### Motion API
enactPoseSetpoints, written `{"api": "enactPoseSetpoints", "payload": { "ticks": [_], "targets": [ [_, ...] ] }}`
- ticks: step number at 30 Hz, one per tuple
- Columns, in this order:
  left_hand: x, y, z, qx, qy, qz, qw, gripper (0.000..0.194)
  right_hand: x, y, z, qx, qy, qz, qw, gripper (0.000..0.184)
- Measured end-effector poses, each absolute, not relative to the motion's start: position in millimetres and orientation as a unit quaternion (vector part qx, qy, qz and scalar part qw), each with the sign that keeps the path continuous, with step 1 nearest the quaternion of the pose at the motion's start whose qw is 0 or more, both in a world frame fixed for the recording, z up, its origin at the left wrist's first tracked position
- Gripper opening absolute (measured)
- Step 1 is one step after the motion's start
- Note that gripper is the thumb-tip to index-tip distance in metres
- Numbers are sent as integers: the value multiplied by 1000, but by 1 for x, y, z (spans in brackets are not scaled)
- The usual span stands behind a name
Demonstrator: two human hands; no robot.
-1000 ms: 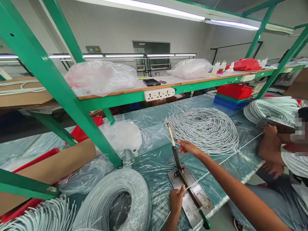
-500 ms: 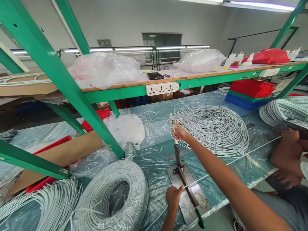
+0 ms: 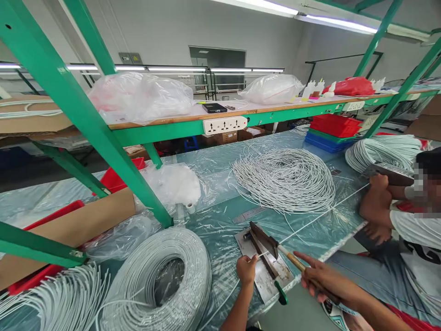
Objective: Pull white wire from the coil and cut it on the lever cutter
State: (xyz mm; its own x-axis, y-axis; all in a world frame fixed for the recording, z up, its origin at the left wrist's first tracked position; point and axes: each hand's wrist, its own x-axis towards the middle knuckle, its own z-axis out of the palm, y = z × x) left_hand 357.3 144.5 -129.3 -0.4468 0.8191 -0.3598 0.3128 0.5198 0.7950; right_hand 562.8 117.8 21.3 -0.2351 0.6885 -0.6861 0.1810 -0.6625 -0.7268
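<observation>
Clock directions start from the metal base plate of the lever cutter, near the bench's front edge. The left hand is just beside it at nine o'clock, its forearm running back toward seven. Thumb and forefinger are pinched narrow on the white cable; the remaining fingers curl in toward the palm. From that pinch the cable stretches toward two o'clock, where a co-worker's hand is at its far end; on the other side, it trails toward between seven and eight.

The right hand is at three o'clock, past the bench edge, with its forearm extending toward four. Its forefinger points out straight toward ten while the other fingers bend around the wooden handle, which slopes toward four. How tightly they hold cannot be told. The cutter's blade passes in front of the cable, hiding a short stretch, so whether it cuts through is unclear.

A ruler lies at eleven, a loose cable pile between twelve and one, and a wrapped coil at nine, beyond the left hand.
</observation>
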Motion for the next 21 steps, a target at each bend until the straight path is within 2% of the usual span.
{"api": "enactPoseSetpoints", "payload": {
  "ticks": [2, 5, 6, 14, 21],
  "targets": [
    [358, 144, -128, 367, 783, 334, 377, 41, 560, 108, 5, -618, -362, 674, 182, 72],
    [359, 143, -124, 373, 780, 341, 369, 43, 557, 102, -8, -616, -408, 657, 150, 32],
    [359, 143, -123, 374, 778, 345, 368, 44, 556, 100, -10, -616, -423, 650, 136, 26],
    [361, 142, -119, 357, 780, 355, 371, 45, 553, 84, -45, -679, -468, 563, 65, 39],
    [359, 134, -123, 342, 788, 356, 369, 42, 556, 72, -72, -666, -558, 470, 156, 41]
  ]
}}
